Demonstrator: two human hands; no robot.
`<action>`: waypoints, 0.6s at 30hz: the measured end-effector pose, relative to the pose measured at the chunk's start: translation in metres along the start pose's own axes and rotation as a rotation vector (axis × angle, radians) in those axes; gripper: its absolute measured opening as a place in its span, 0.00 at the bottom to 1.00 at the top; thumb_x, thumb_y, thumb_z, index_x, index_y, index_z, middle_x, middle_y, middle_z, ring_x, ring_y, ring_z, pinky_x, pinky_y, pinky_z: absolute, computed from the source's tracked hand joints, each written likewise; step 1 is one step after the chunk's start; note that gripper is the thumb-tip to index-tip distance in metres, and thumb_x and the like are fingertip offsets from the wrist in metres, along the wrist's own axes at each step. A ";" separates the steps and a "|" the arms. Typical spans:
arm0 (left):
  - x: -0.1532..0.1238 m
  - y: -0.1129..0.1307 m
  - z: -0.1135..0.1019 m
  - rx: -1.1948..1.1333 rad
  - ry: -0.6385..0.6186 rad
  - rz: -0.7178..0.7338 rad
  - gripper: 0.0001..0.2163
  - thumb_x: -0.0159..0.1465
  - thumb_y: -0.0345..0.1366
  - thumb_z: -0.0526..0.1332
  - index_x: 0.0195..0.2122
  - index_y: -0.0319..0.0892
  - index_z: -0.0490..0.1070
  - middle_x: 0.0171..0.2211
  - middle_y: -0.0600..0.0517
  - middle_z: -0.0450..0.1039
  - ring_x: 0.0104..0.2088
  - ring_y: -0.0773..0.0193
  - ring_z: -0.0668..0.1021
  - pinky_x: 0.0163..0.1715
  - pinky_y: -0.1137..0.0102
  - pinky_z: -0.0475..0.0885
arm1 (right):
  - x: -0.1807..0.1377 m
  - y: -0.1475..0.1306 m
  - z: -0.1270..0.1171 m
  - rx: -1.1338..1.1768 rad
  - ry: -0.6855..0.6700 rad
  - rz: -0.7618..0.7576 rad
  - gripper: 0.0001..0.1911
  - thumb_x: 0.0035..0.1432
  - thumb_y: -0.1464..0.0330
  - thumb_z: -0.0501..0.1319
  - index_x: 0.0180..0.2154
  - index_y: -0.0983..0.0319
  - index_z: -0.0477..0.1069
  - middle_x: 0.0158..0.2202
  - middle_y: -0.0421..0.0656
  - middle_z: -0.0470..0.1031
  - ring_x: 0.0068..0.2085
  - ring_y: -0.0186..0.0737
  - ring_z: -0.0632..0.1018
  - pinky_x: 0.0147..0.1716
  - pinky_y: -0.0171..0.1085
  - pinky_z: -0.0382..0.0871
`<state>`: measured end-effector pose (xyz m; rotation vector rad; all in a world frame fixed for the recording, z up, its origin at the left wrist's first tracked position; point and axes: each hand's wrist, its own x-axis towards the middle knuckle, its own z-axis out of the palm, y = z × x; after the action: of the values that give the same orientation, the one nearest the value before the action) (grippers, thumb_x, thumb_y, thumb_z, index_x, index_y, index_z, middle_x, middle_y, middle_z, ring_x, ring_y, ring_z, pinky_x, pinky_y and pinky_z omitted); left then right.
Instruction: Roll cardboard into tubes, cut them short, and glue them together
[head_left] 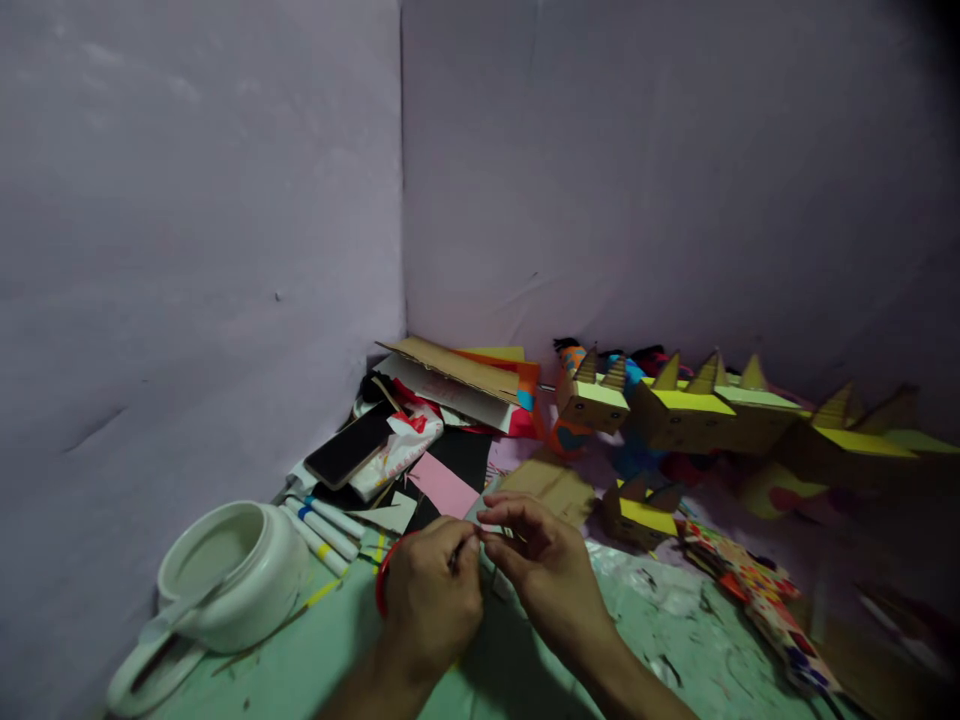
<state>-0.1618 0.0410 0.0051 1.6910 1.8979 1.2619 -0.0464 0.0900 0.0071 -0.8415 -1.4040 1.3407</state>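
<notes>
My left hand (433, 595) and my right hand (541, 560) meet low in the middle of the view, fingertips pinched together on a small pale strip (480, 520) that I cannot name for sure. A red ring-shaped thing (384, 580), perhaps a tape roll or scissor handle, shows at the left edge of my left hand. Both hands hover over a green mat (675, 640) on the floor.
A white pot with a spoon-like tool (225, 575) stands left. Markers (324, 528), a phone (349, 445), coloured paper and cardboard sheets (454, 375) lie behind. Several cardboard animal boxes with yellow tops (679, 410) line the wall. A patterned strip (765, 600) lies right.
</notes>
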 end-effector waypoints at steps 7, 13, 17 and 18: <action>0.003 -0.004 -0.003 -0.022 0.010 -0.054 0.09 0.57 0.30 0.53 0.25 0.41 0.72 0.22 0.52 0.72 0.24 0.64 0.73 0.24 0.72 0.62 | -0.002 -0.001 0.005 -0.071 -0.050 -0.062 0.03 0.46 0.72 0.63 0.28 0.61 0.74 0.38 0.46 0.74 0.42 0.43 0.77 0.38 0.39 0.75; 0.010 -0.006 -0.005 -0.055 0.085 -0.140 0.10 0.60 0.35 0.51 0.23 0.42 0.66 0.19 0.54 0.67 0.21 0.65 0.71 0.23 0.73 0.62 | 0.017 -0.013 -0.001 -0.215 0.008 -0.181 0.02 0.51 0.71 0.61 0.29 0.60 0.73 0.39 0.47 0.75 0.43 0.44 0.76 0.38 0.39 0.73; 0.004 -0.002 -0.006 -0.038 0.071 -0.112 0.12 0.59 0.31 0.49 0.18 0.45 0.54 0.16 0.57 0.57 0.19 0.67 0.64 0.19 0.72 0.54 | 0.056 -0.016 0.013 -0.379 -0.105 -0.251 0.09 0.53 0.72 0.57 0.37 0.63 0.73 0.39 0.47 0.77 0.40 0.41 0.78 0.40 0.40 0.73; 0.002 -0.002 -0.006 -0.037 0.087 -0.093 0.12 0.59 0.31 0.48 0.18 0.45 0.51 0.16 0.58 0.54 0.19 0.67 0.62 0.19 0.72 0.53 | 0.069 -0.014 0.021 -0.429 -0.174 -0.274 0.13 0.53 0.74 0.55 0.41 0.64 0.72 0.41 0.48 0.77 0.42 0.41 0.78 0.43 0.40 0.72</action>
<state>-0.1677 0.0406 0.0081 1.5345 1.9649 1.3455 -0.0838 0.1465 0.0357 -0.7810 -1.9095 0.9336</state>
